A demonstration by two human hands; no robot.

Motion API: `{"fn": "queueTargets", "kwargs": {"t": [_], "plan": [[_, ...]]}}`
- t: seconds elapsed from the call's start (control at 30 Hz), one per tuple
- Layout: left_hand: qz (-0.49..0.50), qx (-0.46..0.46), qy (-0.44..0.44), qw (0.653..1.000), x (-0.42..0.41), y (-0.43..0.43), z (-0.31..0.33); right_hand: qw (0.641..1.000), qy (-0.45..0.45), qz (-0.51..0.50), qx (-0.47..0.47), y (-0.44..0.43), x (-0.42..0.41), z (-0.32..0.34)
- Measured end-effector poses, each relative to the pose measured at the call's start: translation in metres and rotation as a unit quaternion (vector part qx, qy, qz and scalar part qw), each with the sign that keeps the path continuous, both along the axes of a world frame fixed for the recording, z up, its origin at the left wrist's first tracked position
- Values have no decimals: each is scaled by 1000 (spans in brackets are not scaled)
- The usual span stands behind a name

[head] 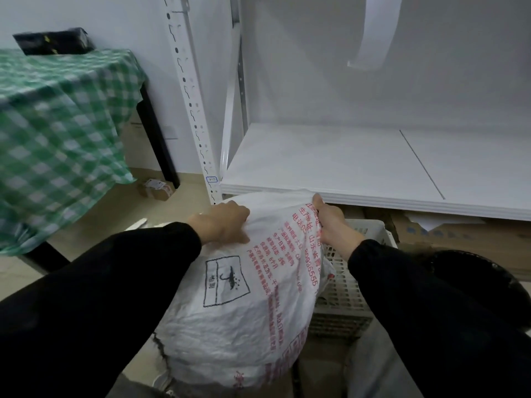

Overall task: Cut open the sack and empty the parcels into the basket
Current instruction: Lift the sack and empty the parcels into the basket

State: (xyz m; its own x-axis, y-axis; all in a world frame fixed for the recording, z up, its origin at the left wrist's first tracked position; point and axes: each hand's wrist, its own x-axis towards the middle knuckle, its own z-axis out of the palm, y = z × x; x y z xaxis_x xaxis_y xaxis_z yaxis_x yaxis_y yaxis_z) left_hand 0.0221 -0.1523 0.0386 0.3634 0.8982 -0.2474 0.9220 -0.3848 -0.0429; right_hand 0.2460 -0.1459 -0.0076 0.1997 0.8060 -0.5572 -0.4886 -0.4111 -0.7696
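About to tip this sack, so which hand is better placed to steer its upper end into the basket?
Probably the right hand: it grips the sack right over the basket; the left hand grips the far side.

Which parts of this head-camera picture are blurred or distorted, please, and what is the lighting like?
Head view: the green checked cloth at left is smeared by motion blur; the white shelf upright leans and bows, likely wide-angle distortion; the sack and its red print are fairly sharp between left hand and right hand; light is soft, without glare or hard shadows.
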Motion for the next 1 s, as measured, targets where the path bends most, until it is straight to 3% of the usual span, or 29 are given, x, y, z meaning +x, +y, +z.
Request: {"fn": "queueTargets", "kwargs": {"t": [0.17, 0.23, 0.3, 0.4, 0.43, 0.47, 0.53, 0.63, 0.77, 0.97, 1.0], "plan": [[-27, 1, -68, 997, 5, 0, -10, 997, -81, 10, -8, 7, 7, -7], [-17, 5, -96, 995, 10, 6, -3, 976, -212, 43, -3, 8, 8, -5], [-1, 1, -127, 992, 17, 15, 5, 905, -414, 98, 17, 6, 9, -3], [32, -9, -166, 986, 25, 25, 12, 732, -664, 130, 80, -13, 7, 7], [50, -13, -184, 982, 29, 27, 13, 684, -705, 124, 142, -25, 6, 12], [64, -19, -198, 978, 35, 29, 15, 665, -707, 137, 200, -35, 4, 13], [74, -36, -216, 973, 49, 28, 19, 667, -657, 228, 267, -62, -4, 16], [71, -62, -220, 971, 71, 31, 26, 649, -623, 338, 277, -93, -20, 19], [70, -85, -197, 974, 98, 39, 32, 715, -582, 291, 256, -94, -23, 21], [57, -98, -151, 982, 137, 40, 37, 707, -577, 269, 310, -88, -17, 1], [55, -108, -149, 981, 143, 40, 38, 692, -592, 255, 326, -87, -15, -2]]}}
